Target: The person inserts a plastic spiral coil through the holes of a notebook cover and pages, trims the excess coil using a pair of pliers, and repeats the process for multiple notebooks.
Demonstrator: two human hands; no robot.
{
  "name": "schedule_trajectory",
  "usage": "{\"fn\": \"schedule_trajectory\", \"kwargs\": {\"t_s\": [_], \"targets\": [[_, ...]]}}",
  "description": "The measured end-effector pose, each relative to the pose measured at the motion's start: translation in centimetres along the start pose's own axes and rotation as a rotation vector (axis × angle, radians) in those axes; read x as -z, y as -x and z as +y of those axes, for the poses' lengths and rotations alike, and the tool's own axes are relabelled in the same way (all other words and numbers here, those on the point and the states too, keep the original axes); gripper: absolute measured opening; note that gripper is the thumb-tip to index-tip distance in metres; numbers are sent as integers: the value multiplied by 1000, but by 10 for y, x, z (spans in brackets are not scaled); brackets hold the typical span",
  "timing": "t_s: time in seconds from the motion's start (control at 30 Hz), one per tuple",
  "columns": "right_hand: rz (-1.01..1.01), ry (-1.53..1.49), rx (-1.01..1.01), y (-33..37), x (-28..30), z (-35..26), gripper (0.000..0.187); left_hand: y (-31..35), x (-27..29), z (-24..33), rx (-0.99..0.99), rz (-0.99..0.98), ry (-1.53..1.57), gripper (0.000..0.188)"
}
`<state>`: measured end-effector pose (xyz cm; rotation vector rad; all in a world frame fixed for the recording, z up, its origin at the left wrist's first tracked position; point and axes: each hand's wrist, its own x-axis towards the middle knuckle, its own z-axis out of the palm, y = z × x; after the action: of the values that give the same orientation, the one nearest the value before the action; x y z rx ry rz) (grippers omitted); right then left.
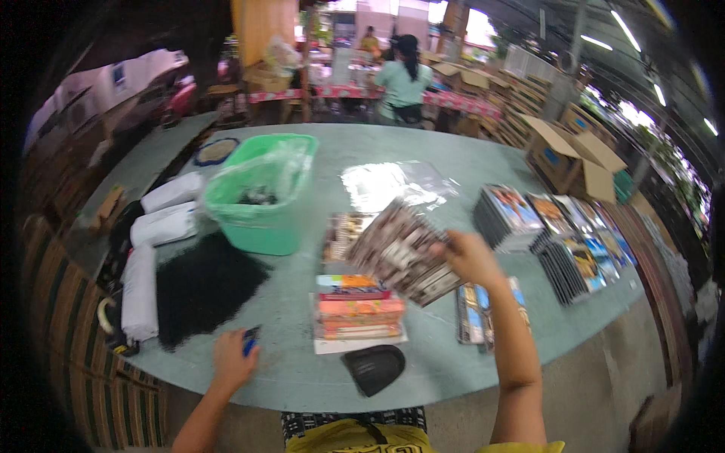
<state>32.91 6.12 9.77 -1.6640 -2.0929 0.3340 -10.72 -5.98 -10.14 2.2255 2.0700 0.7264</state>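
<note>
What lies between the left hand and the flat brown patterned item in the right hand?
In the head view, a stack of colourful packs lies between the left hand and the flat brown patterned item.

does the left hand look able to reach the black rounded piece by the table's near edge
Probably yes: nothing visible stands between the left hand and the black rounded piece, though the small blue object in that hand may hinder grasping.

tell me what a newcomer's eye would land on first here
Probably the bright green bin on the left half of the table, with a large black patch just in front of it. Next, perhaps, the brown-patterned item in the right hand near the middle, then the colourful stacks at the right.
</note>
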Motion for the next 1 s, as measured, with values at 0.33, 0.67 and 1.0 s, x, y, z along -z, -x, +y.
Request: {"fn": "schedule_trajectory", "kwargs": {"t_s": [0.33,0.67,1.0], "targets": [[628,365,9,115,61,124,25,40,4,-45,198,90,-143,48],[394,-185,-819,217,-27,296,71,47,4,-55,243,158,-249,50],[120,-10,-815,148,-31,285,49,37,-2,-53,204,108,-264,48]]}}
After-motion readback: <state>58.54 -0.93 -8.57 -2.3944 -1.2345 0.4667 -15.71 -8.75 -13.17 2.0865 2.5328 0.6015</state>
